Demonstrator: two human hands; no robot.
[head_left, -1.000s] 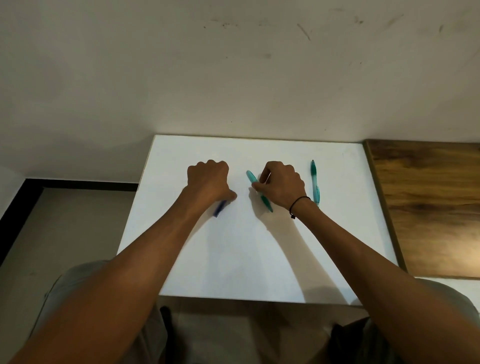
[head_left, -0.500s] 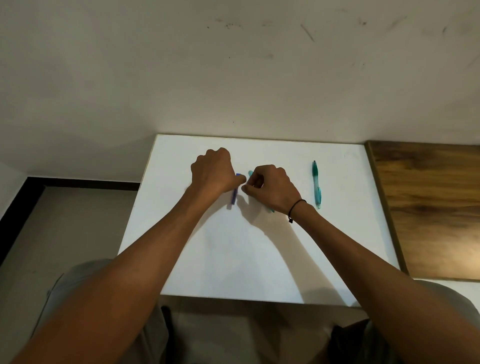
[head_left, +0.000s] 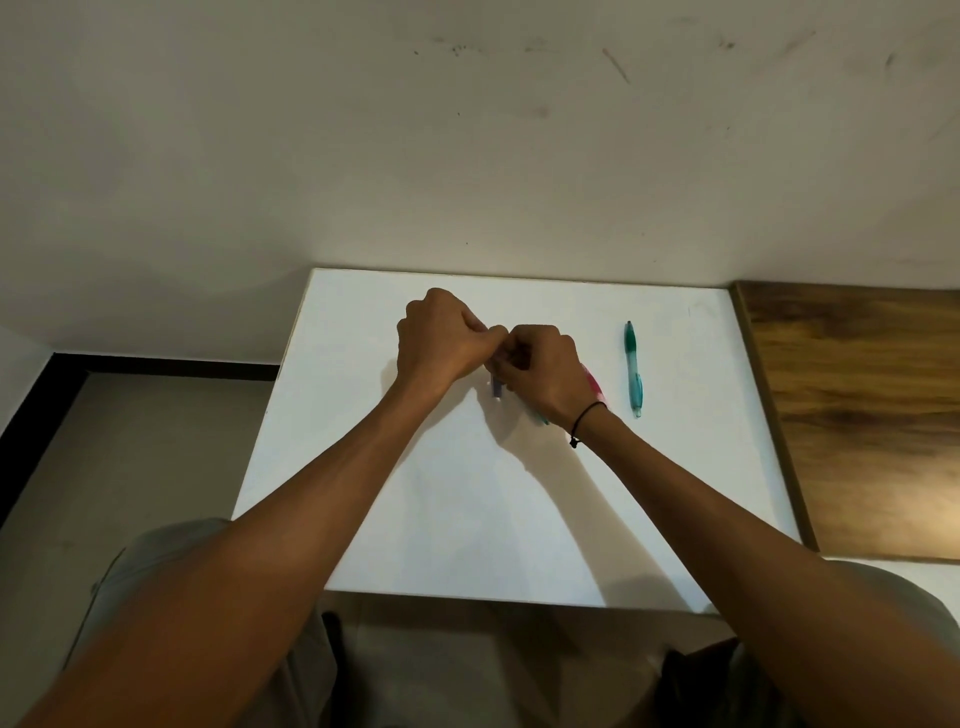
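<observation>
— Blue plastic is poking out below your knuckles. The blue pen (head_left: 497, 388) is hanging just over the white tabletop (head_left: 467, 493), right where your left hand (head_left: 441, 338) and right hand (head_left: 540, 374) are meeting and touching.

— Both sets of fingers are curling in and pinching its upper part. Your knuckles are hiding the exact hold, so I'm only guessing that you're pulling or twisting something apart.

— If that's so, you're risking a small piece springing loose, bouncing on the tabletop and rolling off the near edge into your lap.

— Something else is sitting in the way. The tip of a teal pen (head_left: 543, 420) is peeking out beneath the heel of your right hand, and something pink (head_left: 594, 387) is lying against that wrist. A sideways jerk when the part lets go is going to sweep both along.

— The second teal pen (head_left: 634, 371) is lying well apart on the right, out of harm's way.

— So be easing the force on, not snatching. A sudden release is what's threatening to send the blue pen flying.
</observation>
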